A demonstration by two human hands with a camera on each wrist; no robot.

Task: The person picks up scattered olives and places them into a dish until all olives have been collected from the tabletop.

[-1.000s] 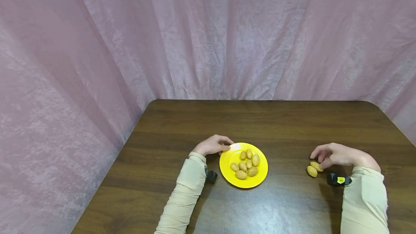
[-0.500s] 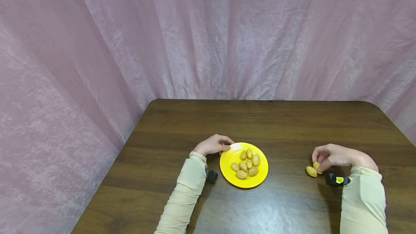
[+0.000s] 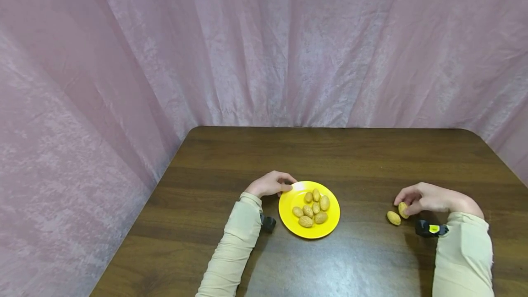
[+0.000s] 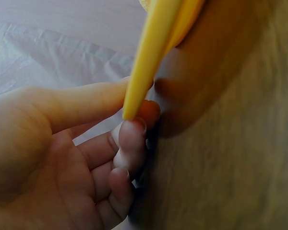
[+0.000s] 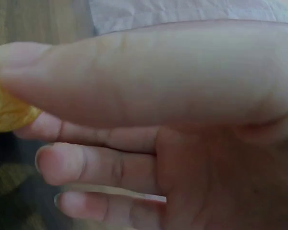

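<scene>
A round yellow plate [image 3: 310, 232] lies on the table with several oval, tan, wrinkled walnuts [image 3: 305, 221] on it. My left hand [image 3: 268, 184] pinches its far-left rim, thumb above and fingers at the underside. In the left wrist view, the plate edge [image 4: 149, 62] runs between the thumb and fingers. Over on the right, my right hand [image 3: 431, 197] holds a walnut [image 3: 403, 210] between thumb and fingertips, low over the table. Part of this walnut [image 5: 7, 112] shows at the left of the right wrist view. Just left of it another walnut [image 3: 393, 217] rests on the wood.
The brown wooden table [image 3: 350, 159] fills the lower part of the head view. Behind it and at the left hangs a pink curtain [image 3: 264, 49]. A small black wrist camera [image 3: 268, 224] sits under the left sleeve, another black camera [image 3: 425, 228] by the right.
The right fingers have closed on one walnut and turned it more upright. The other loose walnut has shifted slightly left, apart from it. The left hand and plate stay in place.
</scene>
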